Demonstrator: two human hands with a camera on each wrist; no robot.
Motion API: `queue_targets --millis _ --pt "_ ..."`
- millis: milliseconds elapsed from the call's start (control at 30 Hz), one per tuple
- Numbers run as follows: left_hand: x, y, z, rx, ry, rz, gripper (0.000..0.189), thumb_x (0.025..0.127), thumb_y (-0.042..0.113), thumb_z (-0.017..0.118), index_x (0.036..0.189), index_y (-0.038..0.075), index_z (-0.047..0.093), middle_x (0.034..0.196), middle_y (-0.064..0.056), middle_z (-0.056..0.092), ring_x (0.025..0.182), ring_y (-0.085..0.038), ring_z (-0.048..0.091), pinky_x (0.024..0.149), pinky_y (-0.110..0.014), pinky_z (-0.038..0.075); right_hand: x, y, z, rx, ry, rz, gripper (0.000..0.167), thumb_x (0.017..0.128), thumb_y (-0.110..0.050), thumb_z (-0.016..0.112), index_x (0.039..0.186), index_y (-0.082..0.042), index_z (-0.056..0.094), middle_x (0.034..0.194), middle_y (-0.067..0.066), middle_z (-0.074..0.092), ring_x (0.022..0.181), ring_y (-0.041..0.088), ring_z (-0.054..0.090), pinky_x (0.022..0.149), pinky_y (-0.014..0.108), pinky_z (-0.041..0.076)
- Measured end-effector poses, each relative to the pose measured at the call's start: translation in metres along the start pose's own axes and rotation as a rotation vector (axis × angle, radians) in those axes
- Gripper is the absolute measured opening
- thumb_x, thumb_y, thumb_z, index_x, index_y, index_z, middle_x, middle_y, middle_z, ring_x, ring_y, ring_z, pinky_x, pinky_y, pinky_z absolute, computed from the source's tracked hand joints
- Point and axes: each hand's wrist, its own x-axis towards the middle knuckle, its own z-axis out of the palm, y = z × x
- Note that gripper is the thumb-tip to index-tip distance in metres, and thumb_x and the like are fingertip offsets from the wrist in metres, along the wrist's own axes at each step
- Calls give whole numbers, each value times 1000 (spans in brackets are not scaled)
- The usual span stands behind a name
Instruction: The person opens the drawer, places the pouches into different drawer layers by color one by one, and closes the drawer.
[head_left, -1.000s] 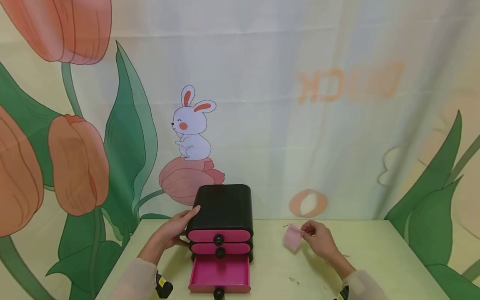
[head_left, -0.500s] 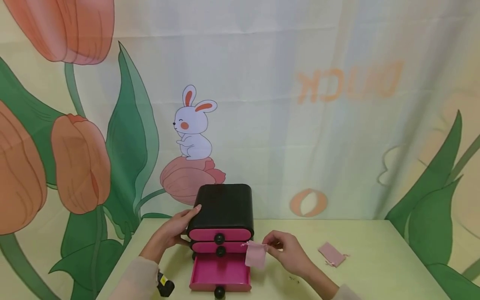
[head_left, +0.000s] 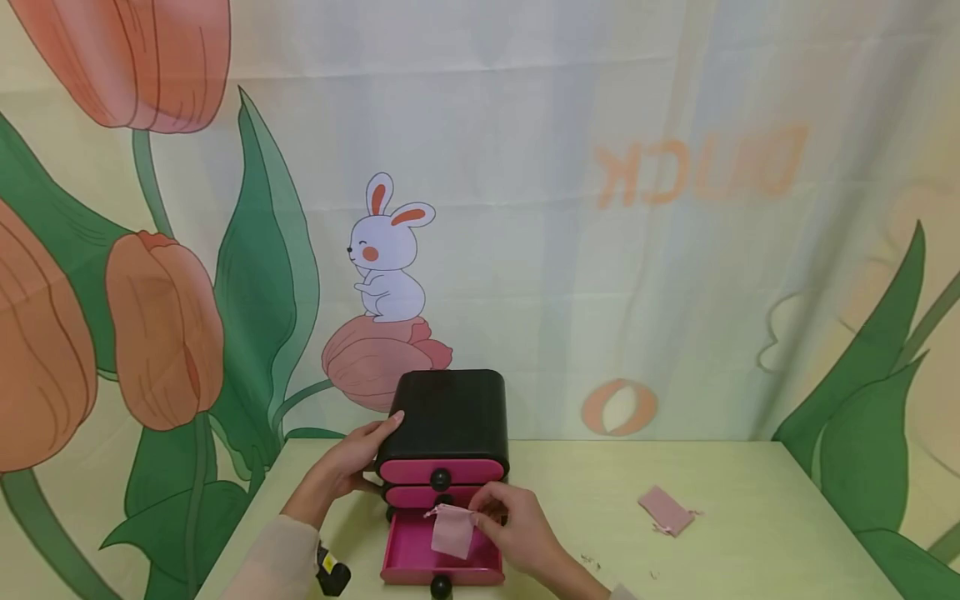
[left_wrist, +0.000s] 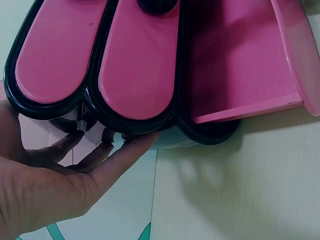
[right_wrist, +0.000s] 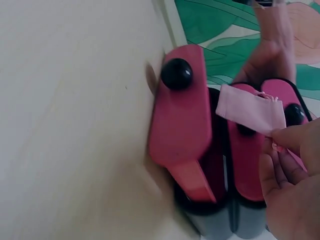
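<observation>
A small black drawer unit (head_left: 450,412) with pink drawer fronts stands on the table. Its bottom drawer (head_left: 407,546) is pulled out and shows a bare pink floor in the head view. My left hand (head_left: 351,460) grips the unit's left side, thumb on the top edge; the left wrist view shows its fingers (left_wrist: 127,157) against the side wall. Over the pulled-out drawer hangs a pink drawstring pouch (head_left: 452,533). My right hand (head_left: 517,527) pinches this pouch by its upper corner between thumb and fingertips, and the pouch hangs flat in front of the middle drawer in the right wrist view.
Another pink drawstring pouch (head_left: 666,510) lies flat on the table (head_left: 735,492) to the right. Round black knobs (head_left: 441,586) stick out from the drawer fronts. A printed curtain (head_left: 525,250) with tulips and a rabbit hangs behind the table.
My right hand has carried the pouch leftward from the right side of the table to over the bottom drawer. The left hand has stayed at the unit's side.
</observation>
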Motion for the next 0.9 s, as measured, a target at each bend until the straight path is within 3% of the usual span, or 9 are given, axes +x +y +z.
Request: queue_targets --millis 433,900 --pt "1 -1 -1 -1 -7 -2 108 95 74 60 164 0 24 151 -33 50 134 -60 50 82 -69 59 1 9 38 3 35 46 14 94 0 76 92 -13 72 85 -6 69 76 6 60 68 23 55" --pt "0 -1 -1 0 -7 6 108 95 75 60 164 0 26 151 -33 51 134 -60 51 82 -69 59 4 12 48 17 50 106 15 93 -5 80 92 -16 70 85 -8 67 74 7 62 68 22 55"
